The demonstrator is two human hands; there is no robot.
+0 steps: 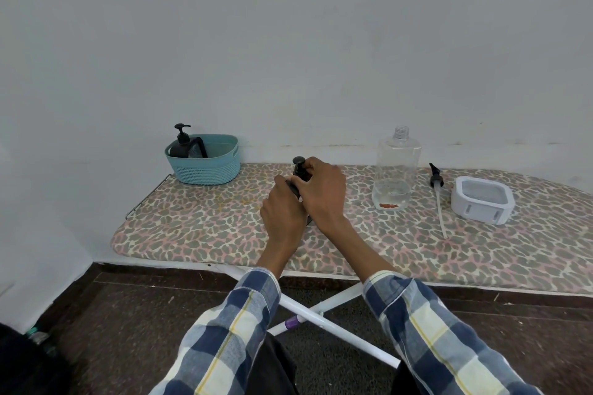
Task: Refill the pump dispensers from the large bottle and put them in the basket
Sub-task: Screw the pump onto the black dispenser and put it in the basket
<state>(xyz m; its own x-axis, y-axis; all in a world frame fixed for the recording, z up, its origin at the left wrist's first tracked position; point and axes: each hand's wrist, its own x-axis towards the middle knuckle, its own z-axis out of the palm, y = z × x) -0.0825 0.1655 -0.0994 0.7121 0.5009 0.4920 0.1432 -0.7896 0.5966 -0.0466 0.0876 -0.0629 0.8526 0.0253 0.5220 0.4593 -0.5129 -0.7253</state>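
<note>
One black pump dispenser [183,144] already stands in the teal woven plastic basket [205,167]. To the right of the basket, the left hand [282,215] grips a second dark dispenser's [300,178] body while the right hand [322,192] curls round its pump collar, likely screwing it on. Further right, the large clear plastic bottle [396,170] stands uncapped and nearly empty; basketing this dispenser seems to be what remains.

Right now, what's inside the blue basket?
Inside the teal basket stands one dark pump dispenser, its pump head poking above the rim, with a dark curved thing leaning beside it. The basket's wall hides the bottom, so anything lower down can't be seen.
</note>
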